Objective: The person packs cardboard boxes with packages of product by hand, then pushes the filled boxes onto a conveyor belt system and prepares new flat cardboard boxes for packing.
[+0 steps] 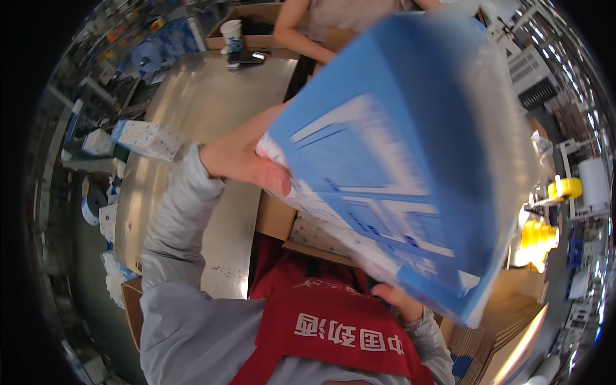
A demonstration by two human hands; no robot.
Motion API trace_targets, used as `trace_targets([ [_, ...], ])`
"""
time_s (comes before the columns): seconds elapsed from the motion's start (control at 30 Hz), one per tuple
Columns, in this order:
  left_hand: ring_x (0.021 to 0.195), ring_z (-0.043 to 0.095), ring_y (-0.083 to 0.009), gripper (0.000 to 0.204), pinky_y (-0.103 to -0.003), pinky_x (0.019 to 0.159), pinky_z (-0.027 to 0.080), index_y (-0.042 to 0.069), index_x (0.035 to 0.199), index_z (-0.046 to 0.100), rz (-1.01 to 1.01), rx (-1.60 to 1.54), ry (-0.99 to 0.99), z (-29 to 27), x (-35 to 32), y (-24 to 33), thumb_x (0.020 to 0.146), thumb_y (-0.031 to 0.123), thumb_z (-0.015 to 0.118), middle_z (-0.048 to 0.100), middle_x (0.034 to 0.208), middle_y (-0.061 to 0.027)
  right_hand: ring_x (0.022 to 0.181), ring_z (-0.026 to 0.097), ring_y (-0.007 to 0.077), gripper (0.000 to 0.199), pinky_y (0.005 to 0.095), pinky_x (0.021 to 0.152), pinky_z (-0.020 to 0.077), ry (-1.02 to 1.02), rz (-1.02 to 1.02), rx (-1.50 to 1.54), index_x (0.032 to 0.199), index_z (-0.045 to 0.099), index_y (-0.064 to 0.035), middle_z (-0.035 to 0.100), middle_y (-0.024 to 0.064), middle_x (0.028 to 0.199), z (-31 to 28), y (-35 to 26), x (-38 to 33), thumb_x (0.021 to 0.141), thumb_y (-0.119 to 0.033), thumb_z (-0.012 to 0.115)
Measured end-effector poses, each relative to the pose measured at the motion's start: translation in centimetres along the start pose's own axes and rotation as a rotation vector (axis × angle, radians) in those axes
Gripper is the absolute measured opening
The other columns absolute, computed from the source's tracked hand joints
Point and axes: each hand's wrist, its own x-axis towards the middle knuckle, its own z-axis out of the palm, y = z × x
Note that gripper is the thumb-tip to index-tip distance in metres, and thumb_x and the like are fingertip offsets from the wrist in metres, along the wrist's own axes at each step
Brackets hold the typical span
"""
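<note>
A large blue-and-white printed package (pixel 385 173), blurred by motion at its far right end, is held up tilted in front of me and fills much of the view. My left hand (pixel 253 157) grips its left edge, the thumb on the near side and the other fingers mostly hidden. At its lower edge is my right hand (pixel 401 301), thumb showing and the remaining fingers behind the package. Below it, partly covered, sits an open cardboard carton (pixel 274 218) with pale patterned packs (pixel 314 236) inside.
A metal table (pixel 218 96) extends to my left, bearing a paper cup (pixel 232 35) and a phone (pixel 247 59). White-and-blue patterned packs (pixel 151 138) lie at its left edge. Across from me is another person (pixel 340 19). Flattened cardboard (pixel 513 327) is stacked at lower right.
</note>
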Motion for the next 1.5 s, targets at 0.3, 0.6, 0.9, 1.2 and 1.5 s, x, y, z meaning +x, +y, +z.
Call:
trace_targets([
  [0.3,0.124,0.048,-0.0285,0.050,-0.041,0.101,0.039,0.006,0.130,0.055,-0.361,0.932,-0.290,8.7,4.2,-21.7,0.090,0.035,0.061,0.053,0.133,-0.0157,0.107,0.058,0.0216,0.043,0.0322,0.094,0.0451,-0.130,0.360,-0.120,0.130,0.052,-0.0027,0.055,0.0108,0.133,-13.7,4.3,-3.8,0.098,-0.032,0.050],
  [0.6,0.140,0.005,-0.0528,0.120,-0.065,0.110,-0.001,0.009,0.152,0.010,-0.705,1.225,-0.275,15.7,-7.4,-24.9,0.067,0.076,0.061,0.014,0.152,-0.0307,0.129,0.040,0.0393,0.058,0.0456,0.107,0.0329,0.329,-0.221,-0.937,0.139,0.040,-0.0008,0.045,0.0216,0.138,-8.5,4.8,14.1,0.091,-0.026,0.059],
  [0.9,0.126,0.044,-0.0264,0.086,-0.035,0.105,0.038,-0.001,0.136,0.042,-1.246,0.261,-0.064,13.4,-10.7,-22.1,0.073,0.045,0.078,0.046,0.138,-0.0173,0.146,0.001,0.0344,0.078,0.0528,0.114,-0.0045,-0.001,-0.222,-1.209,0.150,0.019,-0.0064,0.007,0.0166,0.158,-6.1,14.5,20.0,0.093,-0.054,0.045],
  [1.2,0.084,0.064,-0.0249,0.063,-0.037,0.072,0.052,-0.011,0.110,0.057,-1.325,0.190,0.110,17.4,-17.8,-33.9,0.067,0.028,0.082,0.065,0.103,-0.0217,0.146,0.005,0.0330,0.081,0.0547,0.114,0.0003,0.110,-0.310,-1.239,0.150,0.020,-0.0082,0.010,0.0157,0.158,-5.1,13.4,19.7,0.091,-0.054,0.049],
  [1.5,0.116,0.050,-0.0399,0.060,-0.048,0.100,0.039,-0.001,0.129,0.050,-0.569,1.045,0.271,10.1,-14.4,-27.0,0.081,0.029,0.069,0.055,0.122,-0.0247,0.143,0.020,0.0314,0.072,0.0501,0.115,0.0143,-0.265,-0.471,-1.162,0.140,0.043,-0.0108,0.028,0.0134,0.152,-5.2,10.0,19.8,0.081,-0.044,0.067],
])
